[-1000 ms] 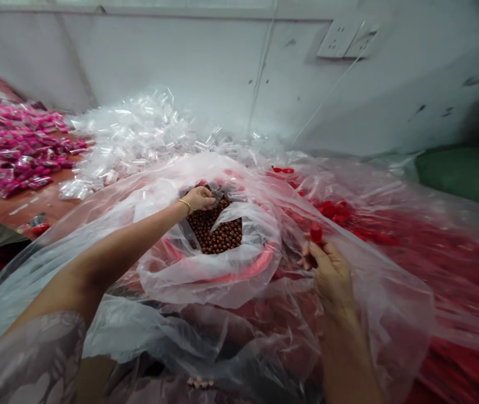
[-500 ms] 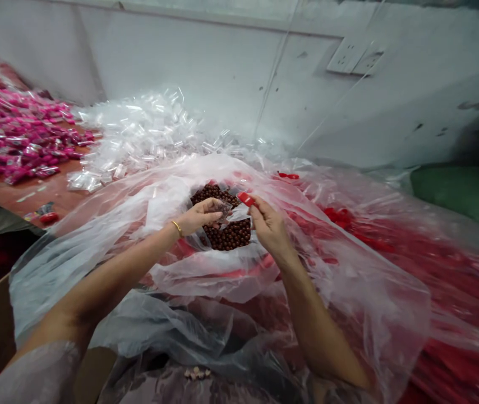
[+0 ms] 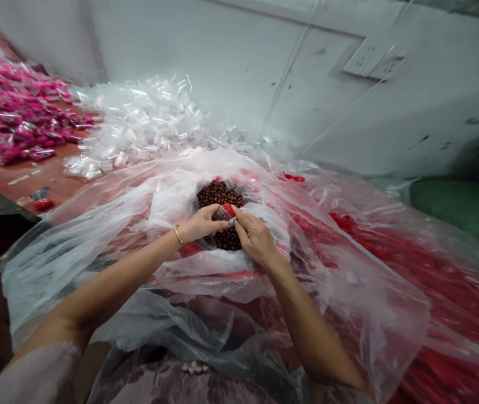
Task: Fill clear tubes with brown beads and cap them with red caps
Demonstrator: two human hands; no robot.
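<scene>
My left hand (image 3: 203, 223), with a gold bracelet at its wrist, is closed around a small clear plastic container (image 3: 221, 214). Against the container's right end sits a red cap (image 3: 228, 210), pinched by the fingers of my right hand (image 3: 254, 234). Whether the cap is fully seated I cannot tell. Both hands meet just above a heap of small round brown balls (image 3: 216, 194), which lies in the opening of a large translucent plastic bag (image 3: 218, 280). My fingers hide part of the container and some of the balls.
Behind the bag, a pile of clear plastic containers (image 3: 151, 126) reaches the wall. Pink packaged items (image 3: 8, 112) are heaped at the far left on the reddish table (image 3: 54, 163). Red pieces (image 3: 445, 286) lie under plastic to the right. A wall socket (image 3: 365, 58) is at upper right.
My right hand has brought the red cap left and down to the container in my left hand, so the two hands now meet. The view has shifted slightly.
</scene>
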